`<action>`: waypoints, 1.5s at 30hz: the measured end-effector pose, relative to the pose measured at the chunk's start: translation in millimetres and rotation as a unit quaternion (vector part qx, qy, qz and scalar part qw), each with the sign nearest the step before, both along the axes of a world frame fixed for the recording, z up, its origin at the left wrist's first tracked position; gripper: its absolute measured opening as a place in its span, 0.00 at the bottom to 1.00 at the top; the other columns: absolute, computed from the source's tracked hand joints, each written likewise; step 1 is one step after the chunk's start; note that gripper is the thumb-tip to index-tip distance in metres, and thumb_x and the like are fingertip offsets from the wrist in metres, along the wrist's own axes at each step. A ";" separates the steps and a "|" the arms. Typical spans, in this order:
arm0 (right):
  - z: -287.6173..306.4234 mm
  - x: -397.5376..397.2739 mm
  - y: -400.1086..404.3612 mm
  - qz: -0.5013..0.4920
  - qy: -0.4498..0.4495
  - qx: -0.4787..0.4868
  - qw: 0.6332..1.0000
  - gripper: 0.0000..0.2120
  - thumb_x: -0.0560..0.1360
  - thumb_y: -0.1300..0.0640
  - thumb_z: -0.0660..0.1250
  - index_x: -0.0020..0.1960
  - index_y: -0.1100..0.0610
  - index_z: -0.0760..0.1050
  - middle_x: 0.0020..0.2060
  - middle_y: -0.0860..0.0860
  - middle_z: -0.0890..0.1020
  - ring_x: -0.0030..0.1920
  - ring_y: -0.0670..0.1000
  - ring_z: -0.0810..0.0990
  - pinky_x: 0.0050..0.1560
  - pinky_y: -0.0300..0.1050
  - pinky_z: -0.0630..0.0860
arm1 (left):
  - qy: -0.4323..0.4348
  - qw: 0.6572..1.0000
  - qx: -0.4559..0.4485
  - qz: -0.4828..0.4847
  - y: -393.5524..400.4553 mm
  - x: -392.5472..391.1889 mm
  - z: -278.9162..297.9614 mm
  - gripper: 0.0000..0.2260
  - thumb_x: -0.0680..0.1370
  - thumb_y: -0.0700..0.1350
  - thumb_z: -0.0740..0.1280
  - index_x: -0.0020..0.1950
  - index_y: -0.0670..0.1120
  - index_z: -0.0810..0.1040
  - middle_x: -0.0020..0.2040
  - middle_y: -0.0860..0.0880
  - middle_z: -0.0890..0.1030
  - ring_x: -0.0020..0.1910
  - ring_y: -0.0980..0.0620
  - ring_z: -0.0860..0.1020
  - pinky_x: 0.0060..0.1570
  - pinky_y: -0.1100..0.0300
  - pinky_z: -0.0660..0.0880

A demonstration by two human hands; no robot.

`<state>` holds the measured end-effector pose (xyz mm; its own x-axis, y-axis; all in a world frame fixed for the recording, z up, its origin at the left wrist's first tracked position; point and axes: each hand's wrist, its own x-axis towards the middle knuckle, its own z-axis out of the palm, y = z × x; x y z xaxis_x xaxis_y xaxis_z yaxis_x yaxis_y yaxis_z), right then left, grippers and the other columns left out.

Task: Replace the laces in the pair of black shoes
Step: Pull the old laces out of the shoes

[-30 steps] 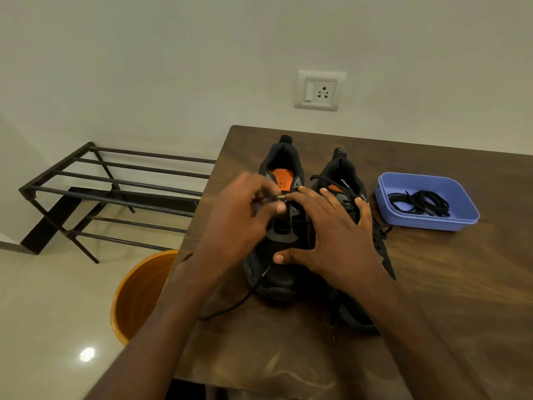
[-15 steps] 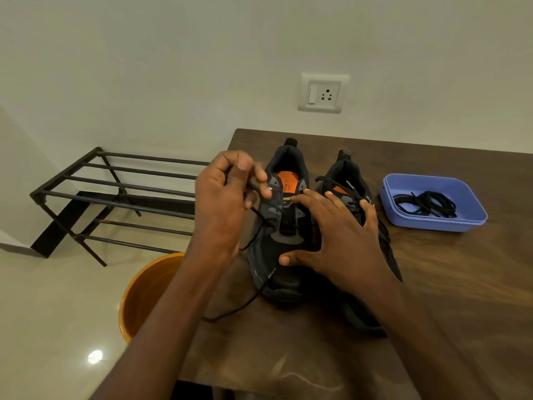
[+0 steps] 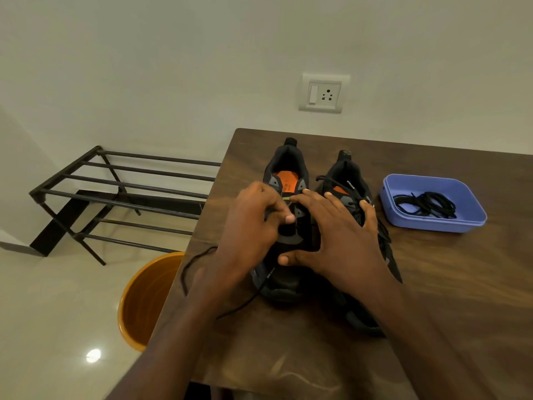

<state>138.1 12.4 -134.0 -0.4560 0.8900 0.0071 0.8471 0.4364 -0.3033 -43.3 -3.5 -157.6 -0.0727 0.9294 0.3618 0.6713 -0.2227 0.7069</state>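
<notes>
My left hand (image 3: 253, 226) pinches the lace (image 3: 199, 261) over the left shoe (image 3: 288, 168), its pale tip at my right hand's (image 3: 337, 241) forefinger, which lies spread across both shoes. The lace trails off the table (image 3: 432, 284) edge and back under my wrist. The right shoe (image 3: 346, 171) stands laced beside a blue tray (image 3: 473, 203) of black laces (image 3: 424, 203).

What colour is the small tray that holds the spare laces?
The tray is light blue-violet, holding black spare laces; the head view shows it.
</notes>
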 end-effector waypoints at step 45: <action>-3.7 0.6 0.1 -0.003 0.009 0.008 1.000 0.48 0.65 0.21 0.65 0.80 0.33 0.51 0.82 0.37 0.54 0.82 0.44 0.53 0.76 0.64 0.30 | 0.143 0.987 -0.060 -0.035 -3.2 -8.3 9.6 0.09 0.77 0.41 0.75 0.55 0.50 0.86 0.50 0.52 0.74 0.49 0.54 0.74 0.47 0.66 0.71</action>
<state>138.7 12.4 -137.7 -0.4510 0.8921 0.0283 0.8441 0.4366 -0.3112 -51.6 -6.7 -147.9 0.0823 0.9659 0.2454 0.8333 -0.2018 0.5147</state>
